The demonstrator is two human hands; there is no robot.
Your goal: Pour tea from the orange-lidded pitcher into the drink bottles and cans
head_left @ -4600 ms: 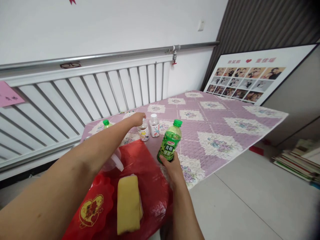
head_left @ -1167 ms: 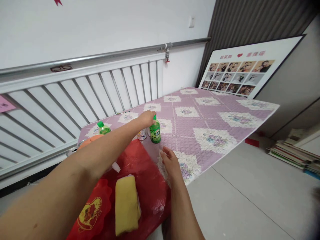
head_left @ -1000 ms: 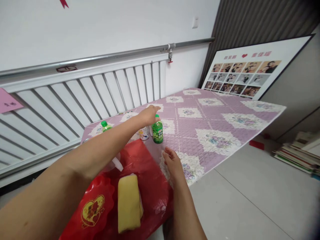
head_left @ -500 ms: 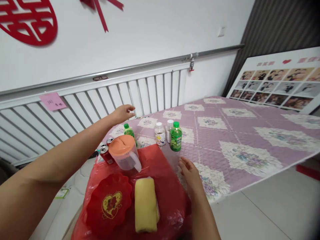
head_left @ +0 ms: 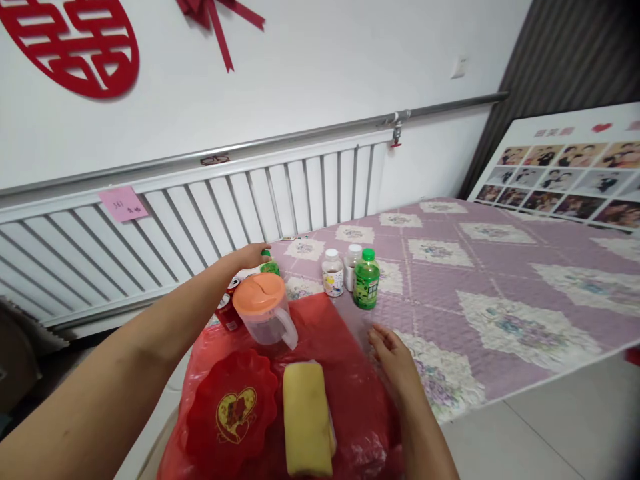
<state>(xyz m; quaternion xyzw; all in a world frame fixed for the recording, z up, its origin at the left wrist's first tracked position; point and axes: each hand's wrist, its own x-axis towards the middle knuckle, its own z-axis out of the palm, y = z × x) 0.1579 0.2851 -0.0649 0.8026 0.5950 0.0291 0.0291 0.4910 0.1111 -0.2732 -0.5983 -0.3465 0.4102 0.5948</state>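
Note:
My left hand (head_left: 253,256) reaches across to a green-capped bottle (head_left: 270,267) behind the jug, its fingers closed around the cap. My right hand (head_left: 394,352) rests low by the edge of the red plastic sheet, fingers loosely bent and holding nothing. Just beyond it stand a larger green drink bottle (head_left: 367,280) and two white-capped bottles, the nearer one (head_left: 333,273) with a printed label. A clear jug with an orange lid (head_left: 260,293) stands on the sheet, left of centre. Nearer to me lie a red scalloped tray (head_left: 205,407) and a folded yellow cloth (head_left: 307,420).
Red cans (head_left: 227,312) stand left of the jug, partly hidden by my left forearm. A purple floral tablecloth (head_left: 400,260) stretches right. A white radiator (head_left: 300,190) runs along the wall behind, and a photo board (head_left: 560,170) leans at the far right.
My left hand has come down from above onto the cap of the green bottle behind the jug. My right hand stays beside the sheet's edge. The view has shifted slightly left.

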